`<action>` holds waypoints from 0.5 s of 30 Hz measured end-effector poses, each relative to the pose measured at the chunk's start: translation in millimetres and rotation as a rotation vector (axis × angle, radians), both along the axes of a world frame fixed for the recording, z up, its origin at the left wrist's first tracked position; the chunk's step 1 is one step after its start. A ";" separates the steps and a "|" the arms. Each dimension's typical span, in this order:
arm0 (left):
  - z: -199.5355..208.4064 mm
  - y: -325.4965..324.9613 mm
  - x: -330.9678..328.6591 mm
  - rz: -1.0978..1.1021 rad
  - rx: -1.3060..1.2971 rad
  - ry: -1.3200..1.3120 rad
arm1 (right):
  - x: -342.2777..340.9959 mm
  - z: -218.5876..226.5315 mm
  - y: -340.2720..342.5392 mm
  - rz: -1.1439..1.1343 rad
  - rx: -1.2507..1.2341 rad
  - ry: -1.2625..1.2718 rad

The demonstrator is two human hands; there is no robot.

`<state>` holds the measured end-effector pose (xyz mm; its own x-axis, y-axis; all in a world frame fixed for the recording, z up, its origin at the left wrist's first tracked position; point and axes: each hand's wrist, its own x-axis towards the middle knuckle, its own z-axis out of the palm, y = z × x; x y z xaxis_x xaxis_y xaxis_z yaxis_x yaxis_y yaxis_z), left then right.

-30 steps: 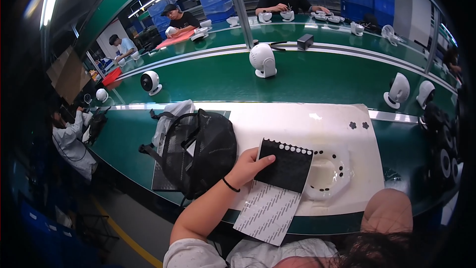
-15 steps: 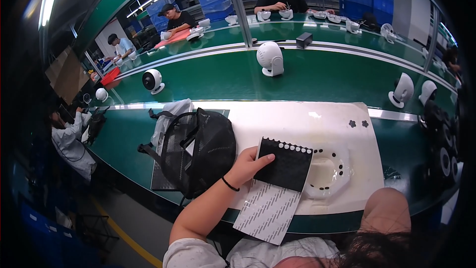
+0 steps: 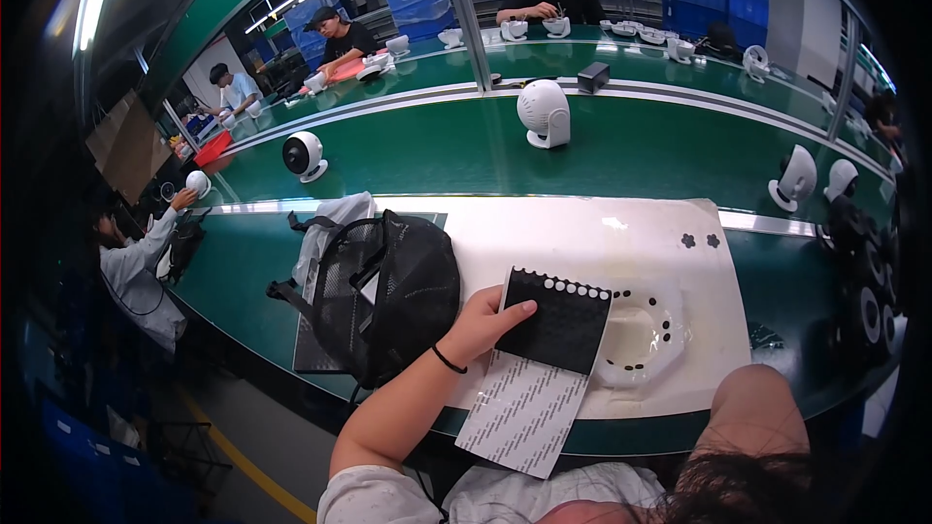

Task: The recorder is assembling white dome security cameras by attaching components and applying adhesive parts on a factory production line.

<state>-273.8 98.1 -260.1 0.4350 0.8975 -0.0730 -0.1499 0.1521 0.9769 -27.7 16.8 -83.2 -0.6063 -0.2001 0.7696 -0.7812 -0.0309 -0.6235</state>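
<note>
Head view: the left hand (image 3: 482,323) has its grip closed on the black sheet (image 3: 557,330), held just left of the octagonal white dish (image 3: 676,315) on the mat (image 3: 549,233); right hand's grip cannot be determined.

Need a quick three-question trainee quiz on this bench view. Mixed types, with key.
1. Which hand grips the black sheet?

2. True or false: the black mesh bag lies to the left of the black sheet.

3. Pick one: how many black flower-shaped pieces show near the upper right corner of the white mat?
A) one
B) two
C) four

Key:
1. The left hand, with its thumb over the face of the sheet.
2. True.
3. B.
</note>
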 end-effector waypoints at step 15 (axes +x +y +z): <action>1.5 0.0 -1.2 -0.015 -0.001 -0.007 | 13.5 32.2 18.3 -0.014 0.398 -0.697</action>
<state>-275.1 98.2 -258.5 0.4493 0.8905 -0.0709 -0.1547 0.1557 0.9756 -14.2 35.1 -51.0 -0.9257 -0.3684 0.0855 -0.2066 0.3032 -0.9302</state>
